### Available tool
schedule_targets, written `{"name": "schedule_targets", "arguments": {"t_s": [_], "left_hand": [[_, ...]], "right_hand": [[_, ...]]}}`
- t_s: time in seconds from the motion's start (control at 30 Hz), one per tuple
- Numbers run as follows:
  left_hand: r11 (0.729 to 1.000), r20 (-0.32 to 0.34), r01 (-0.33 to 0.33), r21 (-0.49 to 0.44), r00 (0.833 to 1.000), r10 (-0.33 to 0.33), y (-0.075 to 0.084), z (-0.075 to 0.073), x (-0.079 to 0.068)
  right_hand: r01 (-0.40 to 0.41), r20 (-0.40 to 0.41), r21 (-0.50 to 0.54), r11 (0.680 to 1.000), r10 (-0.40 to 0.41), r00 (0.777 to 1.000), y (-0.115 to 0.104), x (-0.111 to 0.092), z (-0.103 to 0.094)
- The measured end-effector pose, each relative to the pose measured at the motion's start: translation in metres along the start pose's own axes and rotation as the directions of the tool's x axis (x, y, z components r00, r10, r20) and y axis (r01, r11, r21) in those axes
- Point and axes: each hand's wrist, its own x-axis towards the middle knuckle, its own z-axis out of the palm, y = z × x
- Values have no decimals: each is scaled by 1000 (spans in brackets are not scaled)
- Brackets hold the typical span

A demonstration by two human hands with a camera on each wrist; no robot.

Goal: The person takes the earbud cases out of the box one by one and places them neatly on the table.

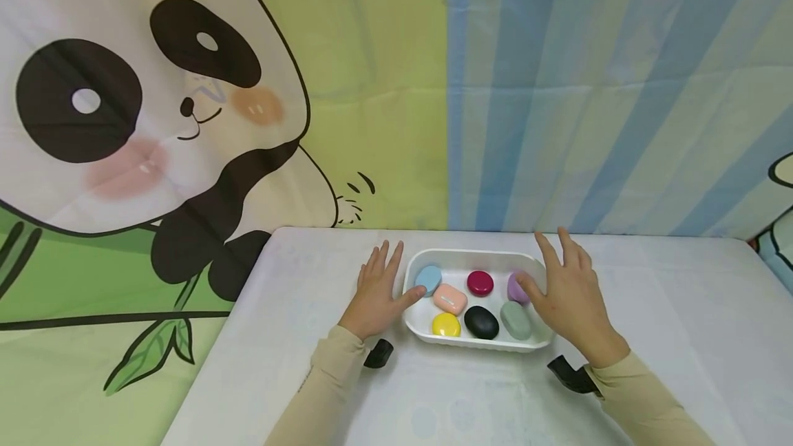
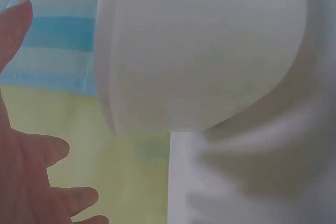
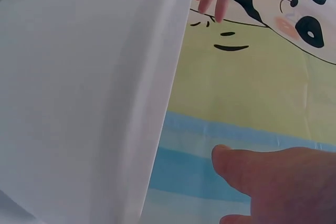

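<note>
A white tray (image 1: pixel 477 344) stands on the table, holding several smooth rounded pieces: light blue (image 1: pixel 429 279), pink (image 1: pixel 449 299), yellow (image 1: pixel 446 325), dark red (image 1: pixel 480 283), black (image 1: pixel 481 323), grey-green (image 1: pixel 516 320) and purple (image 1: pixel 517 289). At its left end is my left hand (image 1: pixel 379 301), fingers spread and thumb reaching over the rim. My right hand (image 1: pixel 570 294) is at the right end with fingers apart; its thumb overlaps the purple piece in the head view. Both wrist views show the tray's outer wall (image 2: pixel 210 51) close up, beside the hands.
White cloth covers the table (image 1: pixel 458 398). Behind its back edge hangs a printed curtain (image 1: pixel 384 88) with a panda and blue stripes. A black strap end (image 1: pixel 379 354) sticks out at the left wrist, another (image 1: pixel 571 374) at the right.
</note>
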Motion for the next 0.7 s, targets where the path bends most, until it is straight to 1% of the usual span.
{"name": "schedule_targets", "arguments": {"t_s": [0.23,0.33,0.5,0.7], "left_hand": [[999,0,-26,-34,1000,26,1,14,-1],[999,6,-26,-48,1000,26,2,19,-2],[998,7,-19,-59,1000,20,5,27,-3],[997,24,-10,-75,1000,12,7,32,-4]], "right_hand": [[11,1,17,1000,-11,1000,-5,-3,5],[23,-4,12,1000,-22,1000,-7,-3,9],[17,8,4,1000,-17,1000,-10,-3,17],[23,16,19,1000,-24,1000,-13,-4,26]]}}
